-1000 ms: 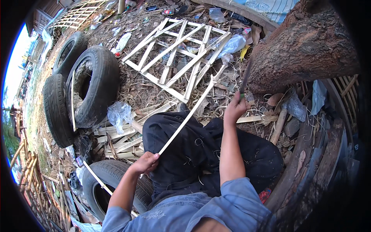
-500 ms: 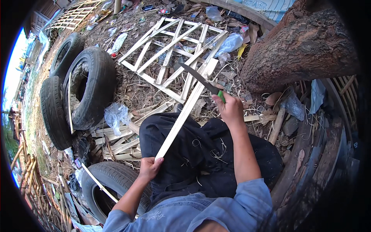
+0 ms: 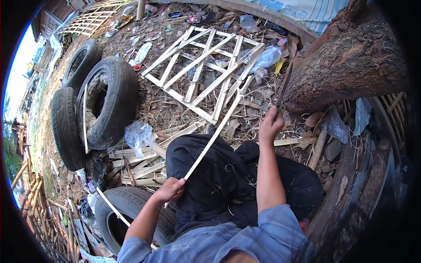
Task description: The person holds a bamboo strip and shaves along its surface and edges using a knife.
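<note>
A long pale bamboo strip (image 3: 209, 144) slants up and away across my left knee, its narrow edge turned toward me. Its near end is closed in my left hand (image 3: 172, 189). My right hand (image 3: 271, 126) grips a knife (image 3: 286, 86) with a dark blade, which points up and away, apart from the strip. Most of the knife's handle is hidden by my fingers. Beyond the strip's far end lies a lattice of crossed bamboo slats (image 3: 206, 70) on the ground.
Old tyres (image 3: 115, 101) stand at the left, and another tyre (image 3: 127, 206) lies by my left arm. A thick tree trunk (image 3: 346, 65) leans in at the right. Split bamboo pieces (image 3: 144, 168), plastic bags (image 3: 139, 133) and leaves litter the ground.
My right hand has drawn the knife off the strip and turned its blade upright, to the right. The strip has been rotated in my left hand, from its broad face to its edge.
</note>
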Tool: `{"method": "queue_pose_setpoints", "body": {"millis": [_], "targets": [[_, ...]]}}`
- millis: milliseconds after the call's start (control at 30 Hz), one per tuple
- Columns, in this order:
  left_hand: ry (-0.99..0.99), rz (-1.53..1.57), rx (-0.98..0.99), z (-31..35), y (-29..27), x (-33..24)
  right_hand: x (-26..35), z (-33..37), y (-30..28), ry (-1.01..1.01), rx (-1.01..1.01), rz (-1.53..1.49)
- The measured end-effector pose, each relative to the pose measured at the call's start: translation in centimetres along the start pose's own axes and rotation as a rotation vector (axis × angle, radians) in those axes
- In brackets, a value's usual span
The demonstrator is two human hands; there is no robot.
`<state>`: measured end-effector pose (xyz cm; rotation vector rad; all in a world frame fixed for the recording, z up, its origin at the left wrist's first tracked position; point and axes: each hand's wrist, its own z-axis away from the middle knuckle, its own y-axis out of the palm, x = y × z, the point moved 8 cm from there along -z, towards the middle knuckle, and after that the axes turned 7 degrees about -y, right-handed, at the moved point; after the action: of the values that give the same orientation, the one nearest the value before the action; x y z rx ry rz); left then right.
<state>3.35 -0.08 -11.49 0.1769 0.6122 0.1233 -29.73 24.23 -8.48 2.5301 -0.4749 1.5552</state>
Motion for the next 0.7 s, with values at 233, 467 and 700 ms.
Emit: {"method": "queue_pose_setpoints", "body": {"millis": [233, 467, 700], "targets": [[0.006, -0.011, -0.282, 0.6, 0.1, 0.6, 7.2, 0.4, 1.8, 0.057, 0.314, -0.232], [0.098, -0.140, -0.523, 0.9, 0.3, 0.1, 6.8, -0.1, 5.6, 0.412, 0.316, -0.421], [0.088, -0.149, -0.518, 0.9, 0.0, 0.3, 7.5, -0.5, 5.2, 0.144, 0.370, -0.115]]}}
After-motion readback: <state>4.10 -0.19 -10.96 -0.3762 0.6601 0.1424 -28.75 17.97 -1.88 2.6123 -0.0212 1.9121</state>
